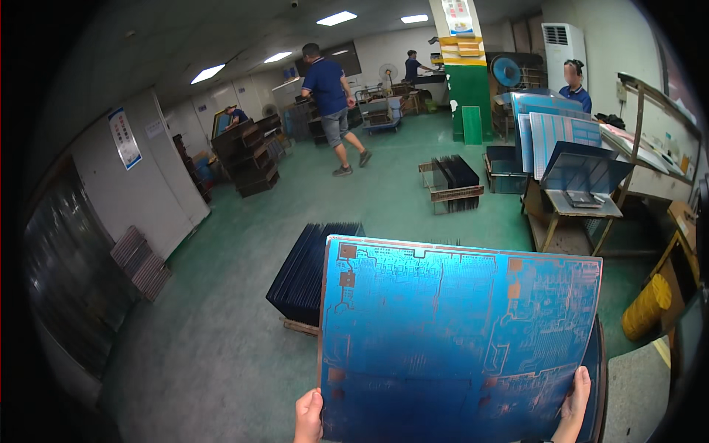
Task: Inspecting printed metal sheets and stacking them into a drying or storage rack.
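Left hand (309, 418), bottom centre of frame, grips the lower left edge of a large blue circuit panel (458, 340) held upright. Right hand (572, 410), bottom right, grips its lower right edge. Rack of dark panels (306, 277) stands behind, centre frame.

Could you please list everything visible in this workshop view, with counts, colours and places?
Circuit panel: one, blue with copper traces, held up in the foreground.
Rack of dark panels: one, standing on edge on the floor behind the held panel.
Second panel rack: one, dark panels in a frame, mid-floor.
Leaning blue panels: several, on the stand at right.
Yellow roll: one, right edge.
Green floor: throughout.
Walking person: one, blue shirt, centre back.
Other people: three, blue shirts, at the back and right.
Left hand: one, gripping the panel's lower left edge.
Right hand: one, gripping the lower right edge.
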Motion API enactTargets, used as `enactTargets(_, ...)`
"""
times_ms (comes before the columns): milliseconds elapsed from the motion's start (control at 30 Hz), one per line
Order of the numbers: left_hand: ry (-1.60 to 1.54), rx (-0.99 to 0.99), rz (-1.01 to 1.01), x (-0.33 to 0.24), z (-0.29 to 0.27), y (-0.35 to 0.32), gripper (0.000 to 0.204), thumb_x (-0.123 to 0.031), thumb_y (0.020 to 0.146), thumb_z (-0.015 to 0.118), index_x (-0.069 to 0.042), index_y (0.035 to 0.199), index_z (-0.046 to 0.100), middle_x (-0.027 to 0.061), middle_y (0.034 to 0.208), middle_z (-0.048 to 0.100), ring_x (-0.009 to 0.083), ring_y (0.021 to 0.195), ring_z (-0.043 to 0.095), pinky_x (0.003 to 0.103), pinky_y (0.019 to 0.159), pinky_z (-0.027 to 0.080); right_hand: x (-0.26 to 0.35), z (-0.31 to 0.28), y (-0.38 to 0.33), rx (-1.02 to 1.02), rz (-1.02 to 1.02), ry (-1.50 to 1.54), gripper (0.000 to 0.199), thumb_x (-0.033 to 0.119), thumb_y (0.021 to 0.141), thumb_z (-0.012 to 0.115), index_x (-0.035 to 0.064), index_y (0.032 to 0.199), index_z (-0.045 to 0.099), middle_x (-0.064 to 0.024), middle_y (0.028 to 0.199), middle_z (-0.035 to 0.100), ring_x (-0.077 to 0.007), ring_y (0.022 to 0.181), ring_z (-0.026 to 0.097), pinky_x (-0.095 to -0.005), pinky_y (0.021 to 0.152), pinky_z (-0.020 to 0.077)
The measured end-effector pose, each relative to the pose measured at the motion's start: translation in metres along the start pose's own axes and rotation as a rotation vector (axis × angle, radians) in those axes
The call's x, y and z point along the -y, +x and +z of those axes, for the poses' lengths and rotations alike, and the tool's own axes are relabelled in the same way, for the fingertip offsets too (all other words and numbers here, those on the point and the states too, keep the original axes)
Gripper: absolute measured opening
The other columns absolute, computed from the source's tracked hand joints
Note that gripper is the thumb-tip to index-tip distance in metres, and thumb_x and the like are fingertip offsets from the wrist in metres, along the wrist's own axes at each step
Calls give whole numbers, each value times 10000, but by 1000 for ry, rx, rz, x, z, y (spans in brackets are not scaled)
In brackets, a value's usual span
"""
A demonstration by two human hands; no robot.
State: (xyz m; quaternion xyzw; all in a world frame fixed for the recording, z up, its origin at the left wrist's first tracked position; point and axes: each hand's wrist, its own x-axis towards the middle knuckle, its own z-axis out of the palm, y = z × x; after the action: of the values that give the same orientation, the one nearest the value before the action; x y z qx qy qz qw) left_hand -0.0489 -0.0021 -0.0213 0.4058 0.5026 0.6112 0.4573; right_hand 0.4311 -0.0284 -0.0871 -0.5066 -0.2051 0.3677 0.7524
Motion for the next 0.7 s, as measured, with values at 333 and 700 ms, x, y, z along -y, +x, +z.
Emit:
enactTargets(333, 114, -52, -92, -38, 23, -12, 216, -243, 905, 497, -44, 850, 560, -36, 763, 491, 58, 674, 420, 209, 574, 339, 1, -2, 0, 29, -31, 22, 136, 201, 888, 536, 101, 799, 513, 31, 762, 557, -50, 696, 499, -194, 658, 405)
enactTargets(700, 131, -100, -140, -23, 18, -12, 207, -232, 906, 499, -32, 862, 528, -8, 835, 492, 97, 773, 447, 249, 687, 390, 22, 12, -9, 3, -69, -8, 161, 196, 850, 594, 92, 756, 514, 30, 711, 535, -58, 673, 469, -202, 657, 371)
